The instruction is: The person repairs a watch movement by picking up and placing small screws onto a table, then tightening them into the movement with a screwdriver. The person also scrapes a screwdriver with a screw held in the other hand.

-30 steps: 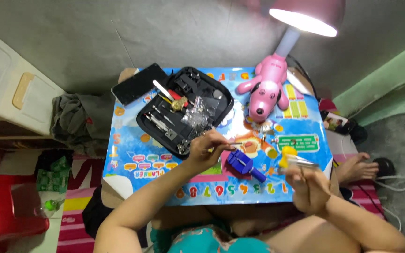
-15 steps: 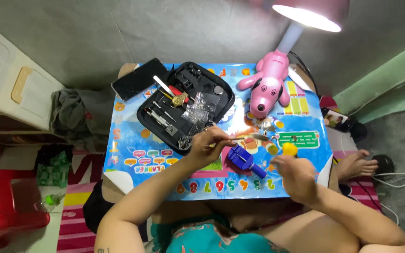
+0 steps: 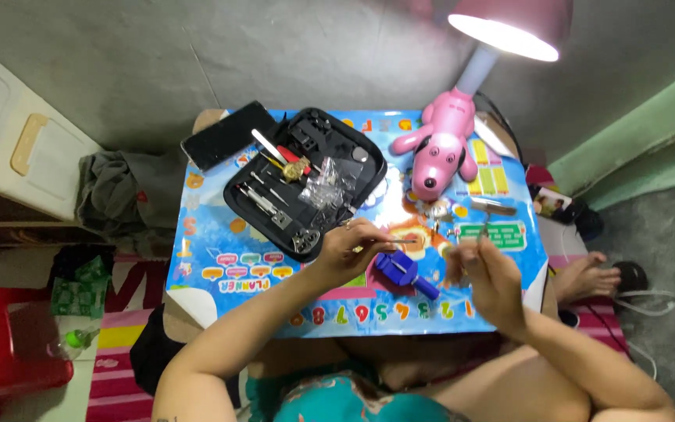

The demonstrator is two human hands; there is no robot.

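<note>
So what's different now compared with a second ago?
The right hand has swung in from the table's right edge toward the middle, near the blue tool, and now seems to pinch something thin. The left hand has stayed put with its slim tool. The black tool case and pink dog lamp are unmoved.

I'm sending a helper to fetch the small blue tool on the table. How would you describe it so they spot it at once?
Start at the low table with the colourful printed mat. Near its front edge, between the left hand and the right hand, lies the blue tool. It is the only solid dark-blue block there, lying angled, unlike the thin metal tools in the black case.
</note>
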